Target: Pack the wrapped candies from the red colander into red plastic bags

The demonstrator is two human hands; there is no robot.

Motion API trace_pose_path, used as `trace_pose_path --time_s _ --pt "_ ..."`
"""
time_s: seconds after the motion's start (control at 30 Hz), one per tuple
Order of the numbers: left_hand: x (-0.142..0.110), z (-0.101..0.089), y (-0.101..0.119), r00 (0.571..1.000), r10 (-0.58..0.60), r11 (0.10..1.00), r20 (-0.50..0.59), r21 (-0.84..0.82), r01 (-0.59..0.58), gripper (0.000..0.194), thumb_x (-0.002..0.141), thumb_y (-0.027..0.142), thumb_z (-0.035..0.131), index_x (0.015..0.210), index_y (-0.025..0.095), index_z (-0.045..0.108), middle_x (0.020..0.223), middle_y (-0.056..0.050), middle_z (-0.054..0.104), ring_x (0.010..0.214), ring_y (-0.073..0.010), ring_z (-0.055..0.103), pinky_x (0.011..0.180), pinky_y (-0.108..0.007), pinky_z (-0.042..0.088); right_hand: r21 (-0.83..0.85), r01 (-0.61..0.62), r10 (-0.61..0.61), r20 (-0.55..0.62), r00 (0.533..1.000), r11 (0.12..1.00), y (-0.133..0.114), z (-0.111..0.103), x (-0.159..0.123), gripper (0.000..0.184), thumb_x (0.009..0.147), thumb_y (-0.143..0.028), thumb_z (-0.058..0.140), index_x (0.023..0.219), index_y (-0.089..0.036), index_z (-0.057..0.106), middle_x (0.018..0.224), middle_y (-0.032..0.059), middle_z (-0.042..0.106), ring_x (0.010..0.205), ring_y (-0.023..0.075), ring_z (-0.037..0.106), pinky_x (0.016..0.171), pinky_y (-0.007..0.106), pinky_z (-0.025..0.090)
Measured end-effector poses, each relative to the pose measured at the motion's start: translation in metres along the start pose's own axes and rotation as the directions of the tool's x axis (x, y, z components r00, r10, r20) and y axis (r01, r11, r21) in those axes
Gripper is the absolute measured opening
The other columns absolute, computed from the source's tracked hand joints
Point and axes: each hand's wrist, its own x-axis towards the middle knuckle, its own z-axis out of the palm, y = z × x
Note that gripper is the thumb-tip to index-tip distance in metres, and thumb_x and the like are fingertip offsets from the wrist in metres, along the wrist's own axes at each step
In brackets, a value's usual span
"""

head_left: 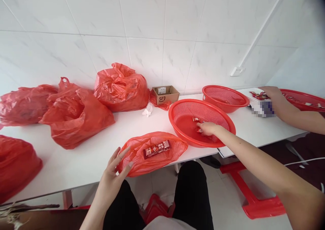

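My left hand (114,170) has its thumb and fingers spread at the left edge of a red plastic bag (137,165). The bag lies spread on the table's front edge, with a dark red printed packet (157,149) on it. My right hand (208,128) reaches down into a red plastic basket (179,121) with holes in its sides. Its fingertips close on a small red wrapped packet (199,130), partly hidden by them. Another small red packet (196,119) lies just behind those fingers in the basket.
Full red plastic bags (122,89) stand along the left and back of the white table (127,121). A small cardboard box (166,96) and crumpled tissue (147,110) sit mid-back. Another red basket (223,104) and a co-worker's hand (271,91) over red packets are at right.
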Motion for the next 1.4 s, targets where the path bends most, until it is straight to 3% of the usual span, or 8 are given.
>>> trace_pose_path --time_s 0.2,0.3,0.4,0.6,0.77,0.93,1.03,1.4 --pt "-0.007 -0.001 -0.004 0.999 -0.036 0.995 0.018 0.094 0.034 0.054 0.086 0.052 0.057 0.137 0.035 0.054 0.157 -0.006 0.03 0.15 -0.0297 0.017 0.115 -0.046 0.031 0.188 0.136 -0.093 -0.217 0.972 0.973 -0.026 -0.037 -0.033 0.041 0.092 -0.033 0.052 0.13 -0.021 0.057 0.112 0.012 0.068 0.092 0.0232 0.066 0.077 0.033 0.049" --pt "-0.004 0.002 -0.006 0.995 -0.066 0.986 0.071 0.158 0.055 0.059 0.087 0.052 0.054 0.142 0.032 0.049 0.155 -0.008 0.033 0.149 -0.0301 0.017 0.115 -0.049 0.029 0.45 0.482 -0.279 -0.444 0.851 0.752 -0.076 -0.035 -0.071 0.048 0.092 -0.043 0.053 0.135 -0.022 0.052 0.114 0.0086 0.066 0.097 0.0211 0.065 0.081 0.032 0.051" --pt "0.005 0.01 -0.002 0.994 0.002 0.986 0.107 0.164 -0.02 0.059 0.089 0.046 0.051 0.145 0.028 0.045 0.154 -0.008 0.037 0.146 -0.0271 0.029 0.119 -0.045 0.023 0.474 0.689 -0.615 -0.331 0.716 0.548 -0.141 -0.008 -0.088 0.042 0.091 -0.039 0.058 0.13 -0.025 0.057 0.11 0.0039 0.069 0.094 0.0185 0.066 0.083 0.032 0.052" --pt "0.022 0.018 0.011 0.989 0.038 0.997 0.142 0.068 -0.048 0.067 0.084 0.026 0.053 0.149 0.022 0.039 0.153 -0.009 0.043 0.141 -0.0257 0.037 0.118 -0.043 0.024 0.192 0.675 -0.592 -0.352 0.725 0.713 -0.208 0.034 -0.051 0.054 0.089 -0.019 0.056 0.142 -0.022 0.049 0.144 0.0118 0.052 0.135 0.0296 0.046 0.107 0.048 0.04" --pt "0.027 0.01 0.01 0.991 -0.014 0.998 0.133 -0.066 0.023 0.072 0.082 0.027 0.059 0.15 0.022 0.037 0.151 -0.01 0.046 0.137 -0.0286 0.043 0.116 -0.045 0.027 0.403 0.725 -0.636 -0.351 0.687 0.559 -0.159 -0.011 -0.045 0.042 0.095 -0.033 0.051 0.137 -0.028 0.053 0.13 0.0054 0.065 0.113 0.0197 0.063 0.097 0.035 0.049" --pt "0.026 0.012 0.016 0.982 -0.075 0.951 0.176 -0.283 0.123 0.077 0.079 0.036 0.068 0.149 0.022 0.039 0.148 -0.011 0.05 0.133 -0.0288 0.049 0.111 -0.041 0.038 0.176 0.136 -0.097 -0.214 0.972 0.975 -0.06 -0.046 -0.027 0.057 0.089 -0.034 0.059 0.144 -0.027 0.043 0.127 0.0093 0.064 0.114 0.0256 0.062 0.095 0.038 0.047" --pt "0.027 0.016 0.023 0.973 -0.102 0.913 0.206 -0.369 0.174 0.08 0.078 0.039 0.07 0.149 0.022 0.039 0.147 -0.01 0.051 0.13 -0.0284 0.052 0.107 -0.039 0.043 0.111 -0.087 0.089 -0.013 0.996 0.99 -0.018 -0.035 -0.014 0.075 0.065 -0.024 0.08 0.135 -0.017 0.054 0.111 0.0152 0.069 0.099 0.034 0.067 0.084 0.042 0.052" --pt "0.027 0.021 0.034 0.959 -0.185 0.842 0.214 -0.468 0.267 0.088 0.074 0.036 0.076 0.151 0.021 0.035 0.141 -0.01 0.057 0.12 -0.0252 0.06 0.096 -0.031 0.05 0.553 0.054 -0.091 0.038 0.995 0.831 0.002 -0.042 -0.022 0.027 0.09 -0.027 0.054 0.115 -0.016 0.059 0.108 0.0129 0.07 0.086 0.0202 0.072 0.076 0.031 0.059"
